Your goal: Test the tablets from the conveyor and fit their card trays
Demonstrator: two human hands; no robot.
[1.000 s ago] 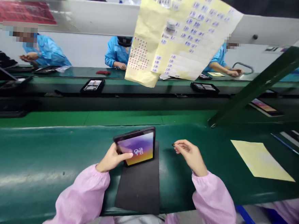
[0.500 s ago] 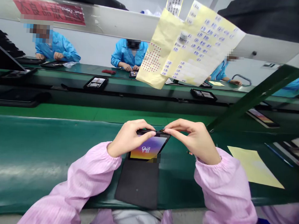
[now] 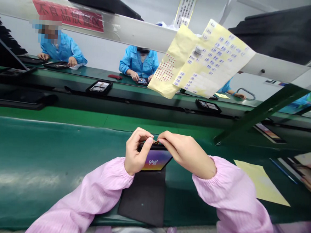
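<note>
One tablet with a black rim and a lit purple-and-yellow screen, held above a black mat on a green conveyor belt. Its long axis runs roughly away from the wearer, and the tablet is tilted, far edge raised and screen turned up toward the wearer. Two hands, together: the left hand and the right hand meet at that far edge, both clamped on it, fingertips almost touching. One small orange-tinted item shows between them at the edge; too small to identify. Two pink sleeves cover the forearms. On the belt, right of the mat and well apart from it, one pale yellow sheet. Overhead, one hanging yellow sheet carrying rows of blue-printed labels and a block of red dots. Beyond, one farther green belt with two black trays holding devices. Across it, three co-workers in blue smocks, the right one partly hidden by the hanging sheet. One red-lettered sign on a white beam.
</note>
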